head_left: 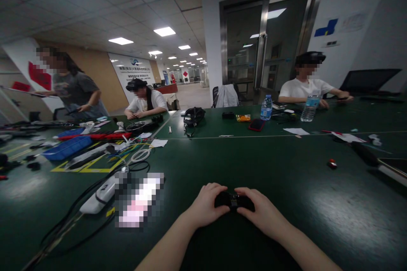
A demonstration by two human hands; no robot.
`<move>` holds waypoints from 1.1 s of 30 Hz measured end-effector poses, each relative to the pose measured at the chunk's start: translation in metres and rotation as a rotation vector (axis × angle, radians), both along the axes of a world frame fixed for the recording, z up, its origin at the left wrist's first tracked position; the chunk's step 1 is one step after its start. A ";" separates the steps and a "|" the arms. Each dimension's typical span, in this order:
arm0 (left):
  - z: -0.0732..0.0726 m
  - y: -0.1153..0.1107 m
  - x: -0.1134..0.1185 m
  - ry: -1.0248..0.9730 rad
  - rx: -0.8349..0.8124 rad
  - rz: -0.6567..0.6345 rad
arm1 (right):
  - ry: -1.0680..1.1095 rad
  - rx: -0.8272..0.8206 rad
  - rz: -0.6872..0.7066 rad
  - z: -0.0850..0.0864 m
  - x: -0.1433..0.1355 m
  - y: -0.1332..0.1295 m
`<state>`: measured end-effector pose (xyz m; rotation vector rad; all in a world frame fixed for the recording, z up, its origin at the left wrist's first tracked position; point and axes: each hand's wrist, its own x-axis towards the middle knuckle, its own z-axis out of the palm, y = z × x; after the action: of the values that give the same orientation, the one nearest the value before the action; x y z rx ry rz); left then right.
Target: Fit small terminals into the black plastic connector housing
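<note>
A small black object (234, 202) lies low in the middle of the view, over the dark green table (273, 161). My left hand (206, 205) grips its left end between thumb and fingers. On the opposite end, my right hand (260, 211) holds it in the same way. The middle part of the object shows between the two hands; its ends are partly covered by my fingers. To the left of my left hand is a bright, pixelated flat item (141, 201).
A white power strip (100, 194) with black cables lies left, near a blue tray (67, 148). Across the table stand water bottles (266, 108), a black headset (193, 116) and a red-edged phone (257, 125). Several people are beyond. A small red object (332, 164) sits right.
</note>
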<state>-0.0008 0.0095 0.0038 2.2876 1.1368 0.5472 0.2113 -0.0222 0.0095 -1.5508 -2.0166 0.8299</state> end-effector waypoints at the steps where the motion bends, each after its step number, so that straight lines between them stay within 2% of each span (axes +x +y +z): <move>1: 0.001 0.000 -0.001 0.003 -0.007 -0.004 | -0.005 -0.007 0.000 0.001 0.000 0.000; 14: 0.002 0.000 -0.001 -0.003 -0.015 -0.004 | -0.007 -0.040 -0.008 0.003 0.002 -0.001; 19: 0.003 -0.001 -0.002 0.002 -0.007 -0.008 | -0.011 0.003 0.023 0.006 0.002 -0.003; 25: 0.003 0.000 -0.003 -0.023 -0.012 -0.028 | -0.014 0.053 0.044 0.002 0.000 -0.001; 33: 0.003 0.000 -0.003 -0.018 -0.006 -0.022 | -0.012 0.037 0.033 0.005 0.000 -0.003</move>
<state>-0.0035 0.0090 0.0071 2.2828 1.1019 0.5543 0.2114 -0.0247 0.0144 -1.5090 -2.0596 0.7930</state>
